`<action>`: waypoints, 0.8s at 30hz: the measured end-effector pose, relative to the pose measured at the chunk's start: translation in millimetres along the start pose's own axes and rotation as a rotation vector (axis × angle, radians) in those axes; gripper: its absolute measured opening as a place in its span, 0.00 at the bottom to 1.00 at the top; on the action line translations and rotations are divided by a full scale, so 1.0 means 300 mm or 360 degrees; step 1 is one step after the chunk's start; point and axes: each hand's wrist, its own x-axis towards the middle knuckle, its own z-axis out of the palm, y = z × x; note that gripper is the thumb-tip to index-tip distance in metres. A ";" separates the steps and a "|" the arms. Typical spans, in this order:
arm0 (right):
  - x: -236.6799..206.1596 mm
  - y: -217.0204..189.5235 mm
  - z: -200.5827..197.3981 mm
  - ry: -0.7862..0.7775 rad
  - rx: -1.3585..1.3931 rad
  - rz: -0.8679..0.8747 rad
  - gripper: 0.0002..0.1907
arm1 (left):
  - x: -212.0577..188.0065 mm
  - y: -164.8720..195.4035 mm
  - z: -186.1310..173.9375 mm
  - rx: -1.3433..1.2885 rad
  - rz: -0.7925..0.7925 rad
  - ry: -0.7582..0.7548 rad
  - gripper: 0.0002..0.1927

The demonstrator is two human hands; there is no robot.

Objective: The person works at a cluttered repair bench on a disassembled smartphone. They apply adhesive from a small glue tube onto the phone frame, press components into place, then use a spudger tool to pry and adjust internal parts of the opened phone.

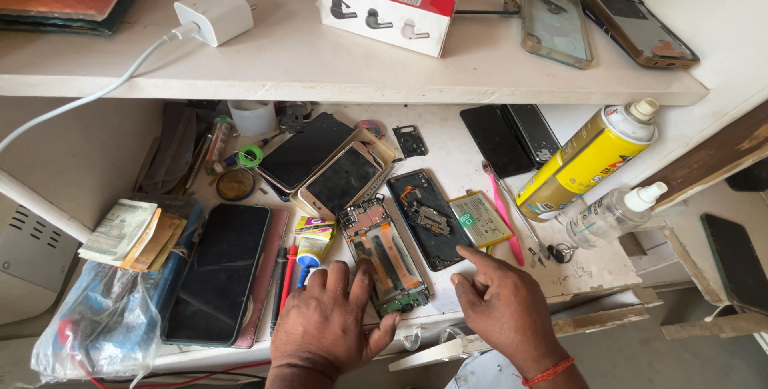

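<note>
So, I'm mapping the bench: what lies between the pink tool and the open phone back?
In the head view, a flat battery lies between pink tool and open phone back.

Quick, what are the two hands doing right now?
Left hand: open, resting flat on the opened phone, holding nothing.
Right hand: open, holding nothing.

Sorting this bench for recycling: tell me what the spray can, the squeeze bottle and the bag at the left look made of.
Spray can: seemingly metal, glossy yellow printed wall with sheen, white plastic-looking nozzle. Squeeze bottle: clear plastic, see-through, white cap. Bag: thin clear plastic film, crinkled, with glints; its contents show through.
</note>
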 end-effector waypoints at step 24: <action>0.466 -0.129 0.147 0.0061 0.0048 -0.1343 0.11 | -0.005 -0.007 0.012 -0.0028 0.0035 0.0043 0.43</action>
